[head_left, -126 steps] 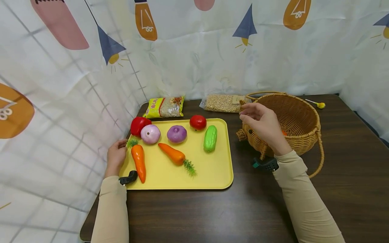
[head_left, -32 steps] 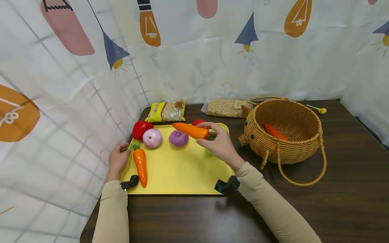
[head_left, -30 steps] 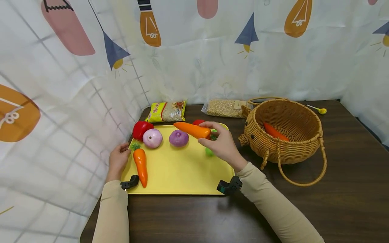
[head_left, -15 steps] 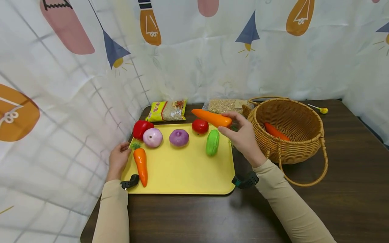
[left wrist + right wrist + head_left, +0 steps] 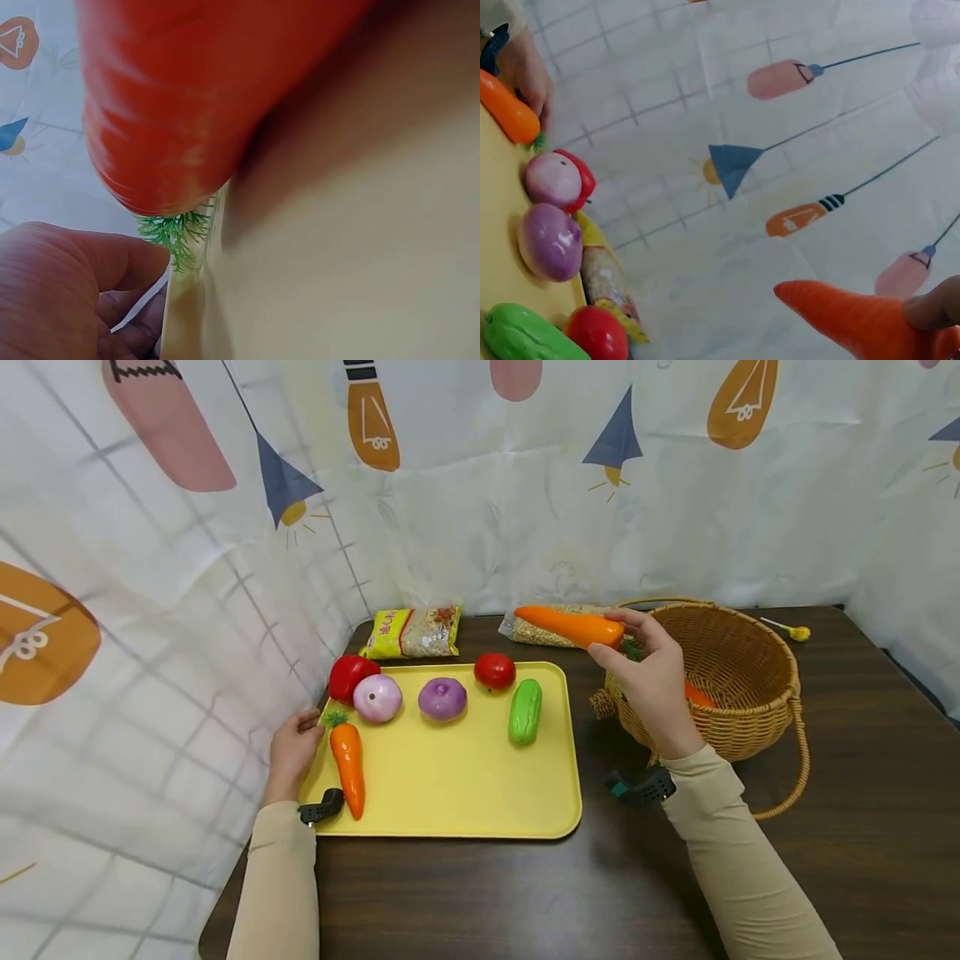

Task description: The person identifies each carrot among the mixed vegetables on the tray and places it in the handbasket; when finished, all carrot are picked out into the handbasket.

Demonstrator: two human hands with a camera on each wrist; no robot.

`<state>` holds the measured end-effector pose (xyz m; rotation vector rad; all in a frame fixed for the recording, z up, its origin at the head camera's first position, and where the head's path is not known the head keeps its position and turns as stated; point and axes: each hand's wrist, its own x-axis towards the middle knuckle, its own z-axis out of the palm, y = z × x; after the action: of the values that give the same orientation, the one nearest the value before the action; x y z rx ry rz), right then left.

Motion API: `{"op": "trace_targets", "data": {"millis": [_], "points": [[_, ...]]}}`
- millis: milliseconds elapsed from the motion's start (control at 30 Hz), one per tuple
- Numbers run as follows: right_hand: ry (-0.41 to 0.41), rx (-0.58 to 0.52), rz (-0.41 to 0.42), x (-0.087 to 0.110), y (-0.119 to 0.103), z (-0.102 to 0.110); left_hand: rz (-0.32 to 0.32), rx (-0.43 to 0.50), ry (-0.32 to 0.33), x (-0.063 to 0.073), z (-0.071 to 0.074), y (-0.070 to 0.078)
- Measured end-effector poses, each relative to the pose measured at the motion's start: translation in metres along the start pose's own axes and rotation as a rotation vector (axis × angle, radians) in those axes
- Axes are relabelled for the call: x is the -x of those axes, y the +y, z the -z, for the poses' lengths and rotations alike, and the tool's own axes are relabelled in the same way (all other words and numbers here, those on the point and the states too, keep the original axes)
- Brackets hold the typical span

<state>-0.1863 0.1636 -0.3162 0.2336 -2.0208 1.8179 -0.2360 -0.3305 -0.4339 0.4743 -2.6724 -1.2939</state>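
Nearest to you is the dark counter (image 5: pixel 465 893). After it, your left hand (image 5: pixel 292 752) grips the left rim of the yellow tray (image 5: pixel 450 785), and just beside its fingers is the leafy top of the tray carrot (image 5: pixel 348 768). Farther on the tray lie the green vegetable (image 5: pixel 525 712) at right, the purple onion (image 5: pixel 442 699) in the middle, the pale onion (image 5: pixel 377 698) just before the red pepper (image 5: pixel 351 677), and the tomato (image 5: pixel 495 671) near the far rim.

Your right hand (image 5: pixel 654 681) pinches the held carrot (image 5: pixel 573 627) at its thick end, in the air, its tip pointing left. This hand hides from you a part of the wicker basket (image 5: pixel 738 727), whose handle (image 5: pixel 806 760) hangs at the near side. Inside it, something orange-red (image 5: pixel 699 694) is partly visible.

Behind, the held carrot covers a part of the grain bag (image 5: pixel 528 634); the yellow bag (image 5: pixel 411 632) lies more to the left. A small yellow-headed stick (image 5: pixel 798 633) lies at the far right, before the patterned curtain (image 5: pixel 480 527).
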Motion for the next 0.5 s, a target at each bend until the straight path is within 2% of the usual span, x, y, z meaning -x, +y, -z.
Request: {"op": "trace_targets", "data": {"millis": [133, 367, 500], "points": [[0.033, -0.029, -0.006, -0.004, -0.003, 0.011, 0.001, 0.004, -0.003, 0.0, 0.0, 0.0], [0.059, -0.189, -0.059, -0.011, -0.004, 0.033, 0.009, 0.013, -0.009, 0.0, 0.0, 0.0], [0.08, -0.241, -0.072, -0.015, -0.004, 0.052, 0.009, 0.014, -0.014, 0.0, 0.001, 0.0]]}}
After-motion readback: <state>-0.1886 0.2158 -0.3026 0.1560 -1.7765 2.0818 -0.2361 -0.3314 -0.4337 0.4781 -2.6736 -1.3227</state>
